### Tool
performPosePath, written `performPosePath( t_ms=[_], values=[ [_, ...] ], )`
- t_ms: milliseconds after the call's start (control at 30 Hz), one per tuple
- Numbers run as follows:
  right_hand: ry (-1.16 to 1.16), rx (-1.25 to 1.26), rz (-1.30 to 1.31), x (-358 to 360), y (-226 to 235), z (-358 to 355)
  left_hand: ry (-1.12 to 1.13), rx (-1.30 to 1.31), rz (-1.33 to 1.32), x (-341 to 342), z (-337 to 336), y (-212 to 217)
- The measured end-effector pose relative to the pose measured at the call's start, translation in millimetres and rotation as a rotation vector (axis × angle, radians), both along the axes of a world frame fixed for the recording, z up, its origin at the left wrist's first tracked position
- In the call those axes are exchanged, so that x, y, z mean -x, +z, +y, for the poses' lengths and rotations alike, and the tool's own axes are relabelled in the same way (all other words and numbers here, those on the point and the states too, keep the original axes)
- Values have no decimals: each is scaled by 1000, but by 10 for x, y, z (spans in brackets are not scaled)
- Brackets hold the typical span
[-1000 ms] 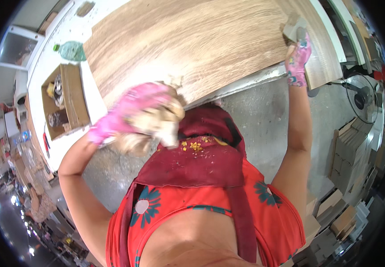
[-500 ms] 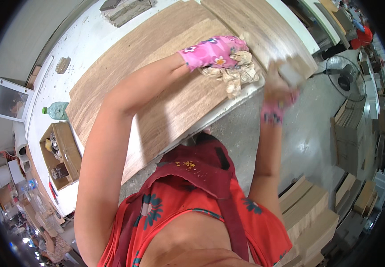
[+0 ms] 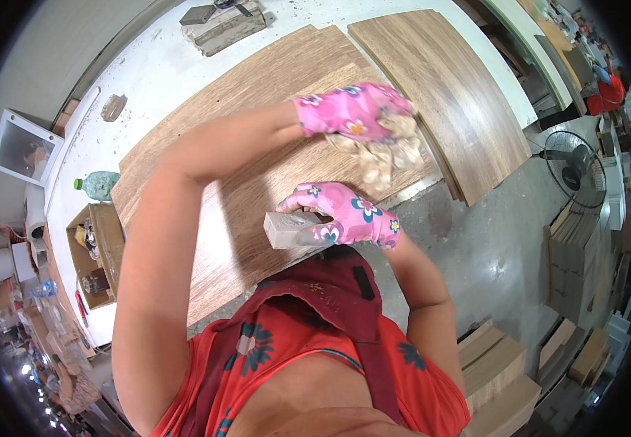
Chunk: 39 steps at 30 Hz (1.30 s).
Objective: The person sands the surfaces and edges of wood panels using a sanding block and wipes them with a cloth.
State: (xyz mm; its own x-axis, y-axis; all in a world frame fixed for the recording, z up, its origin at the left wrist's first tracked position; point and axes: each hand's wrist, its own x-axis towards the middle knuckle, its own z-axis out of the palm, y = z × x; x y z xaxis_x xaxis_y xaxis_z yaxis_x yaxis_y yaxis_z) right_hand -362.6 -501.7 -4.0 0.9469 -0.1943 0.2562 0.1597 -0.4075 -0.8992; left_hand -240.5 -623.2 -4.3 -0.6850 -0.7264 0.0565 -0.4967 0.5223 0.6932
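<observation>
My left hand (image 3: pixel 352 111), in a pink flowered glove, is closed on a crumpled cream rag (image 3: pixel 385 156) over the far right end of a wood-grain board (image 3: pixel 294 156). The hand is slightly smeared by motion. Gloved alike, my right hand (image 3: pixel 345 213) grips a whitish-grey rectangular block (image 3: pixel 286 229) between thumb and fingers. The block is at the board's near edge, close to my apron; whether it touches the board I cannot tell. To the right lies a stack of similar wood-grain boards (image 3: pixel 447 87), its near end overhanging the table edge.
On the white table (image 3: pixel 151 87) are a green-capped bottle (image 3: pixel 99 185), a cardboard box of odds and ends (image 3: pixel 104 247) and a grey block (image 3: pixel 224 29) at the back. A black fan (image 3: pixel 574 167) stands on the floor at right. Stacked panels (image 3: pixel 498 364) are at lower right.
My right hand has swung from the right-hand boards back left to the near board edge, carrying the block. My left hand stays near the same spot with the rag.
</observation>
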Motion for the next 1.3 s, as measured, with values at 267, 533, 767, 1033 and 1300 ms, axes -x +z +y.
performPosePath(
  t_ms=[267,533,767,1033,1300],
  values=[
    [6,-23,-22,34,25,-1,510,-34,203,-1654,-937,-230],
    [-14,-103,-64,41,-20,-44,611,44,-288,-1251,-981,30],
    [21,-79,10,-2,75,-67,-314,-186,585,316,-210,-315],
    [-6,-122,3,17,17,-81,35,31,545,251,-650,-414],
    [-10,-125,-31,22,-38,-79,785,-1,49,-1004,-1325,-12]
  ],
)
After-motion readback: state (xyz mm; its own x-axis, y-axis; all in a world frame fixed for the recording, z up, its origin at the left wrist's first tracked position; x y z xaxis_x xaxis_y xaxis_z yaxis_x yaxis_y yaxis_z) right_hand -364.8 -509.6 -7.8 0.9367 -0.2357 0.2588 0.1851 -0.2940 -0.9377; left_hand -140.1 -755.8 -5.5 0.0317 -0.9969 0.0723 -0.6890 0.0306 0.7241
